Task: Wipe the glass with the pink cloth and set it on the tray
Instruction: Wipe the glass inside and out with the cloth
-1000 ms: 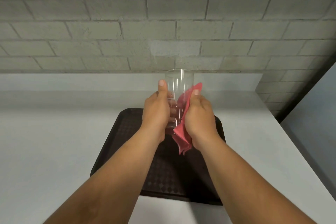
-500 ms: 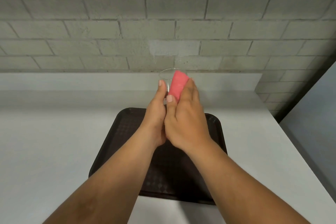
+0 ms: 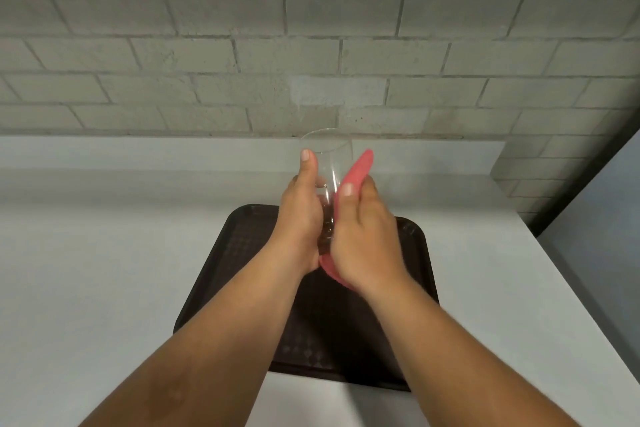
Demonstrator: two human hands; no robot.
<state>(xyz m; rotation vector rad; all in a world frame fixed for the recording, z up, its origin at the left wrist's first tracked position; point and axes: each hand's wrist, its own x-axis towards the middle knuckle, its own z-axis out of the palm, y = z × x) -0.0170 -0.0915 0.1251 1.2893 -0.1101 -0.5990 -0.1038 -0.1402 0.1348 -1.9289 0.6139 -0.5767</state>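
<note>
A clear drinking glass (image 3: 329,158) is held upright in the air above the dark brown tray (image 3: 239,253). My left hand (image 3: 301,218) grips its left side, thumb up along the wall. My right hand (image 3: 363,236) presses the pink cloth (image 3: 358,168) against the glass's right side. One end of the cloth sticks up past my thumb and another hangs out below my palm. The lower half of the glass is hidden between my hands.
The tray lies on a white counter (image 3: 104,270) that runs to a grey block wall (image 3: 311,45) behind. The counter's right edge (image 3: 571,288) drops off next to a dark gap and a grey panel.
My right hand had swung over the front of the glass with the cloth near the rim; it has now slid back to the right side and lower. The glass stays held above the tray.
</note>
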